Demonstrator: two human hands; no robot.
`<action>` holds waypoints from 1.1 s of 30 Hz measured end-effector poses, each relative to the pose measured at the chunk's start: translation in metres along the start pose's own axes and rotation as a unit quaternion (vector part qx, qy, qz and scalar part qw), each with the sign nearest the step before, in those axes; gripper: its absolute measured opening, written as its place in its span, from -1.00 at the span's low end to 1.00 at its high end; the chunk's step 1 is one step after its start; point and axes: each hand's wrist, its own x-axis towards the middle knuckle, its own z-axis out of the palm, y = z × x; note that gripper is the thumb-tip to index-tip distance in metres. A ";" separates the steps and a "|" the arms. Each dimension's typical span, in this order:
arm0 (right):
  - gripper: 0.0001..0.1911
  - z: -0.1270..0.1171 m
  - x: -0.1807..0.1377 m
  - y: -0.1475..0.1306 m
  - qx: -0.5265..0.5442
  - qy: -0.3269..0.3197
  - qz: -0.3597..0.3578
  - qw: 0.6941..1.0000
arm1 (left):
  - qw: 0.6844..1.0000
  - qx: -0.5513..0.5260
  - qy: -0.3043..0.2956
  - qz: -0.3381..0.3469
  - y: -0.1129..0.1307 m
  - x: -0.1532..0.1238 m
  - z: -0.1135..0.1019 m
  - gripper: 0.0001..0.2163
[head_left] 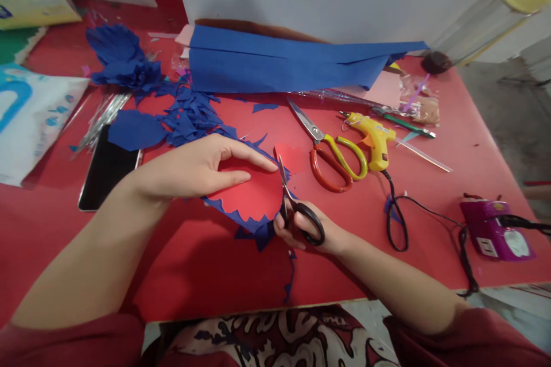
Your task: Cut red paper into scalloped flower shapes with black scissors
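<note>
Pinched in my left hand (215, 166) is a red scalloped paper piece (253, 197) lying over blue paper, whose edge (235, 215) shows around it. My thumb and forefinger press on the red face. My right hand (310, 226) grips black-handled scissors (312, 223), their blades pointing away from me at the right edge of the papers. Blue offcuts (262, 238) hang or lie just below. Beyond the blades lies another small red paper piece (290, 154). Some of the fingers of both hands are hidden behind the papers and the scissors.
Larger scissors (331, 154) and a yellow glue gun (374, 137) lie to the right, its cord near a purple power socket (495, 229). Folded blue paper (279, 62) stretches across the back. Blue scraps (189, 114), a blue paper flower (124, 60) and a phone (109, 172) are at left.
</note>
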 end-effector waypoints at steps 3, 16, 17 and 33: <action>-0.57 0.000 0.000 0.000 -0.005 0.006 0.001 1.000 | 1.000 -0.001 -0.003 -0.006 0.001 0.000 0.000 -0.66; -0.53 0.001 -0.001 0.000 -0.001 0.023 0.027 0.999 | 1.000 0.011 -0.007 -0.020 0.004 -0.001 -0.001 -0.65; -0.53 0.001 0.000 0.000 0.000 0.024 0.027 0.999 | 1.000 0.012 -0.007 -0.021 0.004 -0.001 -0.001 -0.65; -0.50 0.003 0.001 -0.002 -0.026 0.029 0.022 0.999 | 1.000 0.017 -0.010 0.014 0.002 -0.002 -0.004 -0.67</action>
